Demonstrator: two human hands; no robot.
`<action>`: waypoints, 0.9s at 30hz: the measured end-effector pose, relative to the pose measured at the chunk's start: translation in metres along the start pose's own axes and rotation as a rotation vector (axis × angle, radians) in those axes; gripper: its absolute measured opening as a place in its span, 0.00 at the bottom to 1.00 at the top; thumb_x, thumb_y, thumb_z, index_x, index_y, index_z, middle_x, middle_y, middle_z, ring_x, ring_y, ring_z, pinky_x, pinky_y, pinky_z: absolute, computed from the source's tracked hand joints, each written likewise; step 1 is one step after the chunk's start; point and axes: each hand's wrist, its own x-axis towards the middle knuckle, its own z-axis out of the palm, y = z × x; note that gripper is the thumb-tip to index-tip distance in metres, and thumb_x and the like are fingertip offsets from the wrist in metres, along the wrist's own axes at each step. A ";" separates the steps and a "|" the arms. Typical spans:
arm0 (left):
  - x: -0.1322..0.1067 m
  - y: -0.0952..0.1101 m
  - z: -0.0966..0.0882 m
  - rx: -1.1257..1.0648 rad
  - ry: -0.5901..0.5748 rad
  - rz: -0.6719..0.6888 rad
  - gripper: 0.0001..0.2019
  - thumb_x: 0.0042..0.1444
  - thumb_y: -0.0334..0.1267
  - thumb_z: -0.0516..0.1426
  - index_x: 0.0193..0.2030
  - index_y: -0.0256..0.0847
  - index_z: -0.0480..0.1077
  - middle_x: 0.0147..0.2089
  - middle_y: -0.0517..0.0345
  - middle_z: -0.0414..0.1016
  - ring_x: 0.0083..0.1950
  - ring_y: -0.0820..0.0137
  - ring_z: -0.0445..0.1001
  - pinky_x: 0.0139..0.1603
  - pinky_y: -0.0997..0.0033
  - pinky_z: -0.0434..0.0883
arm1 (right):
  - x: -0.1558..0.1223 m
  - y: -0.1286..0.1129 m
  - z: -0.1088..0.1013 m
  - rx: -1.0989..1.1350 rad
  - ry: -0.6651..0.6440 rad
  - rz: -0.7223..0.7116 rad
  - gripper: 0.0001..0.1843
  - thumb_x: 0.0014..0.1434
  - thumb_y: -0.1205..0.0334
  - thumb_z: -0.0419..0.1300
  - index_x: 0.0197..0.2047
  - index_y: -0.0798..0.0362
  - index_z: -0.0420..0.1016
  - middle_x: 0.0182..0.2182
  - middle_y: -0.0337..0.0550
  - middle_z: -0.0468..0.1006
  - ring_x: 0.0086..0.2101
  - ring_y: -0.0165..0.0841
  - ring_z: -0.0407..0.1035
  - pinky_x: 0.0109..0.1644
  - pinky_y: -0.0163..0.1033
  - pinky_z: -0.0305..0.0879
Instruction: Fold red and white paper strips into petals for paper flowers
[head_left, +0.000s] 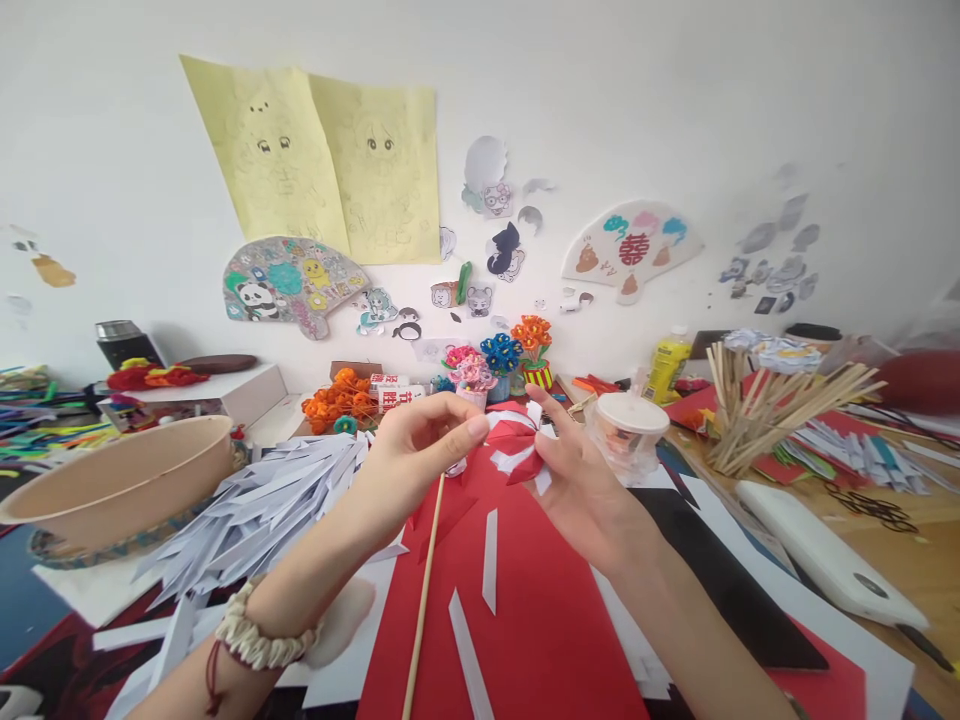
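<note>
My left hand (pixel 420 450) pinches the top of a thin wooden stick (pixel 421 600) together with a folded red and white paper piece (pixel 517 440). The stick hangs down over a red paper sheet (pixel 525 620). My right hand (pixel 577 480) closes on the other side of the same paper piece, fingers curled round its folds. Both hands are raised above the table's middle. Loose white paper strips (pixel 489 545) lie on the red sheet below them.
A heap of white paper strips (pixel 262 500) and a tan bowl (pixel 112 480) lie left. A lidded clear cup (pixel 628 430), a bundle of wooden sticks (pixel 765 410), a yellow glue bottle (pixel 666 365) and a white flat device (pixel 825 550) are right. Paper flowers (pixel 495 365) line the wall.
</note>
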 end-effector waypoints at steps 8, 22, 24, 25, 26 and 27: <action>-0.002 0.000 -0.001 0.135 -0.029 0.086 0.10 0.58 0.41 0.63 0.31 0.37 0.76 0.32 0.56 0.76 0.34 0.70 0.70 0.37 0.71 0.66 | 0.002 0.008 -0.006 0.038 0.060 -0.066 0.33 0.47 0.64 0.76 0.54 0.40 0.69 0.43 0.33 0.83 0.38 0.29 0.78 0.44 0.34 0.75; -0.007 0.001 0.006 0.422 0.007 0.344 0.07 0.63 0.37 0.59 0.35 0.40 0.75 0.34 0.57 0.78 0.35 0.71 0.71 0.37 0.71 0.67 | 0.004 0.007 -0.003 -0.030 -0.066 -0.051 0.20 0.54 0.57 0.71 0.49 0.41 0.73 0.48 0.37 0.82 0.53 0.38 0.72 0.58 0.47 0.66; -0.006 0.002 0.006 0.464 -0.032 0.373 0.07 0.64 0.35 0.58 0.35 0.39 0.75 0.36 0.56 0.78 0.37 0.71 0.73 0.40 0.70 0.68 | 0.004 0.008 -0.002 -0.064 -0.084 -0.081 0.24 0.53 0.56 0.72 0.51 0.40 0.73 0.48 0.38 0.82 0.54 0.40 0.71 0.59 0.49 0.65; -0.006 0.002 0.006 0.473 -0.047 0.383 0.07 0.65 0.34 0.57 0.35 0.39 0.75 0.37 0.56 0.78 0.39 0.70 0.74 0.42 0.70 0.68 | 0.005 0.008 -0.001 -0.080 -0.085 -0.100 0.26 0.52 0.55 0.73 0.53 0.39 0.73 0.47 0.38 0.82 0.54 0.41 0.71 0.59 0.50 0.65; -0.005 0.002 0.005 0.473 -0.055 0.390 0.08 0.65 0.34 0.57 0.35 0.39 0.75 0.38 0.55 0.79 0.39 0.70 0.74 0.43 0.70 0.69 | 0.004 0.008 -0.001 -0.093 -0.084 -0.115 0.27 0.51 0.54 0.73 0.54 0.38 0.73 0.46 0.38 0.83 0.53 0.42 0.72 0.60 0.51 0.64; -0.005 0.002 0.005 0.467 -0.057 0.396 0.08 0.65 0.34 0.57 0.35 0.38 0.76 0.38 0.55 0.79 0.40 0.70 0.74 0.43 0.70 0.69 | 0.004 0.009 -0.002 -0.104 -0.083 -0.124 0.29 0.50 0.54 0.73 0.55 0.37 0.72 0.44 0.38 0.83 0.53 0.42 0.72 0.60 0.51 0.64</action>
